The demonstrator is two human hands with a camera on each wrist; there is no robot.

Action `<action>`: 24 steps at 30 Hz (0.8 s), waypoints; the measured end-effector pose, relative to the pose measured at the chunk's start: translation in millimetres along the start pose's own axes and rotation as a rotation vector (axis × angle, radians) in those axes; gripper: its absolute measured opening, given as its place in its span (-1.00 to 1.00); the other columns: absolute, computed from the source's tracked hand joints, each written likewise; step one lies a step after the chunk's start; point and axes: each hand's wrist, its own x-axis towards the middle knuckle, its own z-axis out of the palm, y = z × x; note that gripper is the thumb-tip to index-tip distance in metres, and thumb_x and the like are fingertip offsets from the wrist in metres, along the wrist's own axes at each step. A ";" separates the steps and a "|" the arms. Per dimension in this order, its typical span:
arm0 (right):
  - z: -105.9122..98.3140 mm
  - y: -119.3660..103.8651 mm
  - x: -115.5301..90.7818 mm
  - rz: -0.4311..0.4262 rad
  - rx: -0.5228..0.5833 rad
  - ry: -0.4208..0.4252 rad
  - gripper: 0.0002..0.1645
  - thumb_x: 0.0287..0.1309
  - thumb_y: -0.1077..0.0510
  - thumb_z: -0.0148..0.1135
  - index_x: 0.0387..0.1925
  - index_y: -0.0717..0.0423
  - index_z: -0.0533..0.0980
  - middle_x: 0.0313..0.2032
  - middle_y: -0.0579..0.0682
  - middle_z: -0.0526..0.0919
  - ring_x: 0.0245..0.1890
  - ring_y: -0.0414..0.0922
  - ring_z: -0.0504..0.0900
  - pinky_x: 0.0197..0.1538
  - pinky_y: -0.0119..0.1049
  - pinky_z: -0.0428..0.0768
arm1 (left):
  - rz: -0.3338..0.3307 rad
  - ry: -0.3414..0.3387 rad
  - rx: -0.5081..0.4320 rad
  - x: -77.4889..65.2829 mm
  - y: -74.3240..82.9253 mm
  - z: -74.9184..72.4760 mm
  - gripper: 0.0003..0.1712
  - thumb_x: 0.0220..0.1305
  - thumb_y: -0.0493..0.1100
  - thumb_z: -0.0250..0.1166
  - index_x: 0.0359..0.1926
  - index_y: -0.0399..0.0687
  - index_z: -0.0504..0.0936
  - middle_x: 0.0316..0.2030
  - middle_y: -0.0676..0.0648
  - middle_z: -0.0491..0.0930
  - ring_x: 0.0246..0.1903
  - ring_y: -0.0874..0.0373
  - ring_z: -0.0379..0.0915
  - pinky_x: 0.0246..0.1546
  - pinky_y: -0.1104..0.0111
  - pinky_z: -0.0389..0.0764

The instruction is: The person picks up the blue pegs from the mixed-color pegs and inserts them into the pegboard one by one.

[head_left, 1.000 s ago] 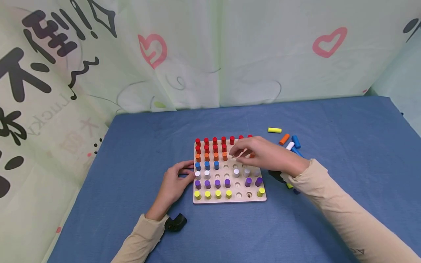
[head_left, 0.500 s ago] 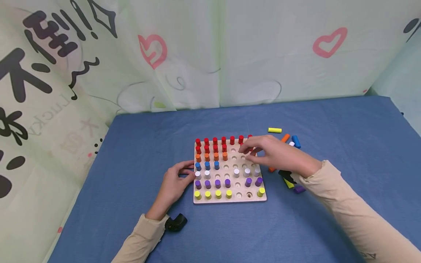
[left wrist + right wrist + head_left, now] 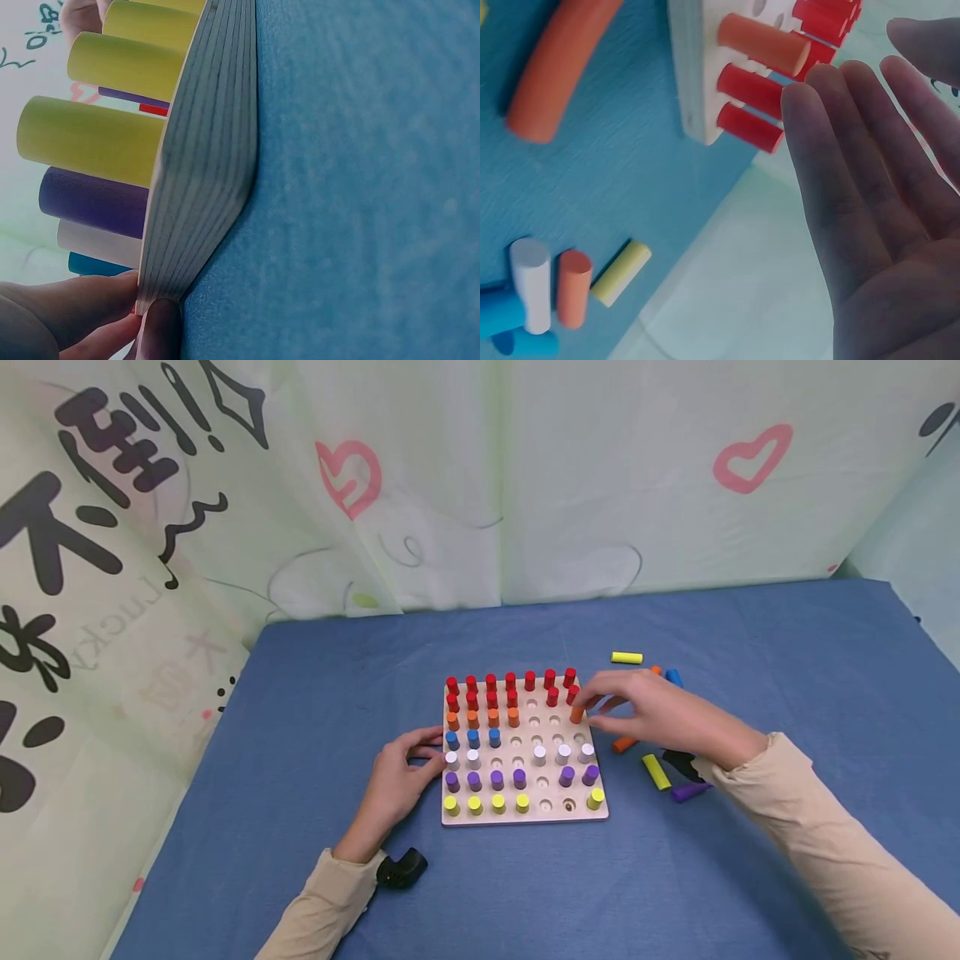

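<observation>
A bare lane of holes crosses the right half of the pegboard (image 3: 510,819), wide enough for fingertips. White pegs (image 3: 563,753) line its near side; an orange peg (image 3: 577,714) stands at its far right, with the right hand (image 3: 637,700) just beside. Two rows of red pegs (image 3: 510,680) fence the far edge, and the left hand (image 3: 401,777) blocks the left one. Loose pegs (image 3: 656,772) clutter the tabletop (image 3: 337,693) rightward (a sleeve (image 3: 832,835) slants across there too), while broad room opens in front.
</observation>
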 end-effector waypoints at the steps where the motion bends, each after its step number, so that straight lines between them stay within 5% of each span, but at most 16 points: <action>1: -0.3 1.1 -1.5 0.005 -0.001 0.002 -0.75 0.22 0.29 0.34 -0.07 0.06 0.66 -0.10 -0.07 0.70 -0.06 -0.11 0.65 -0.01 -0.06 0.67 | 0.000 0.000 -0.001 -0.1 0.0 0.0 -0.52 0.31 -0.29 0.34 0.25 -0.14 0.58 0.10 -0.12 0.65 -0.07 0.08 0.61 -0.09 0.23 0.70; 16: -5.5 19.5 -23.5 -0.017 -0.013 0.070 -0.71 0.15 0.33 0.39 -0.06 0.11 0.66 -0.08 -0.06 0.72 -0.08 -0.08 0.69 -0.02 -0.18 0.70 | -0.015 0.006 0.002 -2.0 1.9 -0.3 -0.50 0.31 -0.26 0.35 0.27 -0.13 0.57 0.12 -0.10 0.64 -0.07 0.08 0.60 -0.08 0.24 0.71; 24: -9.5 27.8 -34.3 0.039 -0.044 0.051 -0.68 0.14 0.29 0.42 -0.04 0.11 0.65 -0.07 -0.05 0.73 -0.11 -0.07 0.71 -0.04 -0.09 0.68 | 0.006 0.003 -0.005 -1.6 1.1 -0.3 -0.51 0.31 -0.28 0.34 0.25 -0.14 0.58 0.10 -0.12 0.65 -0.07 0.08 0.61 -0.10 0.25 0.70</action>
